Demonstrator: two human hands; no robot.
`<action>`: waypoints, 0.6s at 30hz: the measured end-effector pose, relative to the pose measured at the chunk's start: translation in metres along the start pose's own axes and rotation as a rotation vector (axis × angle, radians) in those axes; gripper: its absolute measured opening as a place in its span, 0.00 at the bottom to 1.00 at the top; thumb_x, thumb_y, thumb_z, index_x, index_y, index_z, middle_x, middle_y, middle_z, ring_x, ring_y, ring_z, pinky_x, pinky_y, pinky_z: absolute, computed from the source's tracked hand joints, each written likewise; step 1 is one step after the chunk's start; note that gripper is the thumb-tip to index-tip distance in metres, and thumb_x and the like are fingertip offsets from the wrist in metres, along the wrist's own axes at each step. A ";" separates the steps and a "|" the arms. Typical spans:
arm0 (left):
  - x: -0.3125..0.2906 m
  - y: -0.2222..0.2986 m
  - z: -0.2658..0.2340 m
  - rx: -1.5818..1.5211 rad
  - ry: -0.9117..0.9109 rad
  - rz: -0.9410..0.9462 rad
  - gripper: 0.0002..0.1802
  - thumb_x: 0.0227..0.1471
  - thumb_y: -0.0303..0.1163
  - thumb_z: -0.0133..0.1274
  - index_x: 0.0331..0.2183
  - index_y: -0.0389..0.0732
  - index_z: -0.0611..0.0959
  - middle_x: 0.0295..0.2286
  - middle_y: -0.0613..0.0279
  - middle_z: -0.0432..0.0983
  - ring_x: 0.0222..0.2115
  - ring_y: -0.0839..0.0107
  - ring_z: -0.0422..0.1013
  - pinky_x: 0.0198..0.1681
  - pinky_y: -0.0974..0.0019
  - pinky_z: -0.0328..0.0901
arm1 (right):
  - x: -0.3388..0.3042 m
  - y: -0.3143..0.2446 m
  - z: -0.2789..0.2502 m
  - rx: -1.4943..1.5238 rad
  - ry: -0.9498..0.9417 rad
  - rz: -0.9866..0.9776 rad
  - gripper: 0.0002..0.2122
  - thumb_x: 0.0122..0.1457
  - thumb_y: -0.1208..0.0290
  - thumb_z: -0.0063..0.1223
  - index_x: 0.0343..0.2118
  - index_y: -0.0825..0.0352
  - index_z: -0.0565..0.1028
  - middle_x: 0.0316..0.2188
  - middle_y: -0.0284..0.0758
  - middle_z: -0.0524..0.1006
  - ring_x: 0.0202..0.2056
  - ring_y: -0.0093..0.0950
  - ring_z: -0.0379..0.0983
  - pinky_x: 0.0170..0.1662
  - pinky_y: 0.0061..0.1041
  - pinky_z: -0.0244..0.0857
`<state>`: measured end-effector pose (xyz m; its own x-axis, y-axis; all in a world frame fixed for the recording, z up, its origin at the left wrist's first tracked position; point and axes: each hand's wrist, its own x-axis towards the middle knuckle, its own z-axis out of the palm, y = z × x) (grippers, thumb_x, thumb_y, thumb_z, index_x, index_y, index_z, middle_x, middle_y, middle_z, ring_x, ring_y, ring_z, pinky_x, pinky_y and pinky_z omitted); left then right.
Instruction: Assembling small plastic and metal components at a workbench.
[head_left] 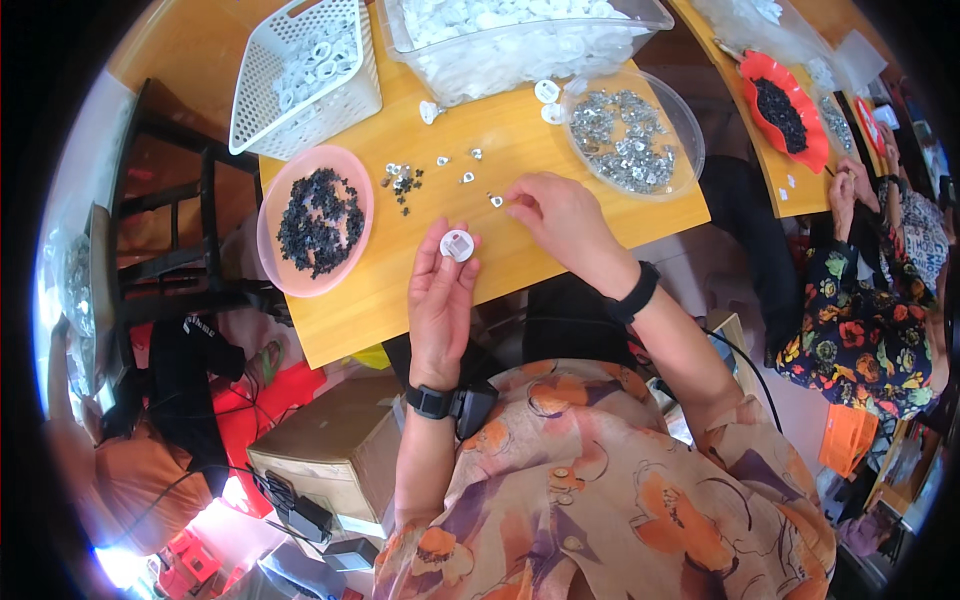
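Observation:
A round white plastic cap (pixel 457 246) with a rectangular slot in its face is held between the thumb and fingers of my left hand (pixel 440 300), just over the near part of the table. Ahead and to the right, my right hand (pixel 568 222) has its thumb and index finger closed at a small metal clip (pixel 495 201). More little metal-and-black pieces (pixel 467 177) lie spaced out on the wood beyond my hands. Left of them sits a loose cluster of small black parts (pixel 404 184) and metal bits.
A pink bowl (pixel 366 215) of black parts stands at left, a clear round tray (pixel 697 165) of metal clips at right. Behind are a white basket (pixel 300 120) and a clear bin (pixel 440 75) of white caps. Another person's hands (pixel 850 190) are near a red dish (pixel 815 120).

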<state>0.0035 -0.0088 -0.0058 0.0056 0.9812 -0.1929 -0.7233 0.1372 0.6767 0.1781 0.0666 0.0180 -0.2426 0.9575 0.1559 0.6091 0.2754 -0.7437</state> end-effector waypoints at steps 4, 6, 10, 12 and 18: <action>0.001 -0.001 -0.003 -0.004 0.003 -0.028 0.23 0.59 0.28 0.44 0.56 0.39 0.64 0.51 0.56 0.65 0.49 0.67 0.67 0.49 0.70 0.64 | 0.011 0.000 0.012 -0.111 0.032 -0.054 0.05 0.52 0.73 0.53 0.31 0.66 0.75 0.26 0.39 0.75 0.28 0.40 0.72 0.32 0.36 0.65; 0.001 0.000 -0.004 -0.019 -0.009 -0.034 0.23 0.59 0.29 0.44 0.56 0.39 0.64 0.51 0.55 0.66 0.48 0.67 0.67 0.48 0.70 0.64 | 0.016 -0.002 0.017 -0.126 0.047 -0.077 0.05 0.52 0.73 0.52 0.31 0.65 0.75 0.26 0.39 0.74 0.29 0.41 0.72 0.32 0.37 0.65; 0.003 0.000 -0.004 0.033 0.009 -0.058 0.22 0.59 0.30 0.44 0.54 0.37 0.65 0.49 0.52 0.68 0.45 0.68 0.69 0.46 0.70 0.64 | 0.020 -0.003 0.023 -0.199 -0.029 -0.060 0.04 0.52 0.74 0.51 0.31 0.66 0.75 0.25 0.40 0.72 0.29 0.42 0.71 0.32 0.39 0.64; 0.004 0.001 -0.003 0.042 0.018 -0.064 0.21 0.59 0.30 0.44 0.54 0.37 0.66 0.48 0.51 0.69 0.44 0.68 0.69 0.45 0.70 0.64 | 0.022 -0.003 0.023 -0.226 -0.056 -0.049 0.04 0.52 0.74 0.51 0.30 0.66 0.74 0.25 0.40 0.71 0.30 0.43 0.71 0.32 0.39 0.63; 0.007 0.008 0.005 0.013 0.005 -0.132 0.14 0.58 0.29 0.44 0.45 0.35 0.71 0.39 0.57 0.73 0.37 0.70 0.71 0.40 0.72 0.65 | 0.016 -0.006 0.011 0.330 -0.220 0.040 0.03 0.55 0.75 0.51 0.31 0.67 0.74 0.26 0.33 0.73 0.29 0.25 0.72 0.34 0.23 0.65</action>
<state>0.0009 -0.0001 0.0013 0.0962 0.9539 -0.2842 -0.7073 0.2664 0.6548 0.1623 0.0792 0.0179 -0.4012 0.9159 0.0061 0.3548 0.1615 -0.9209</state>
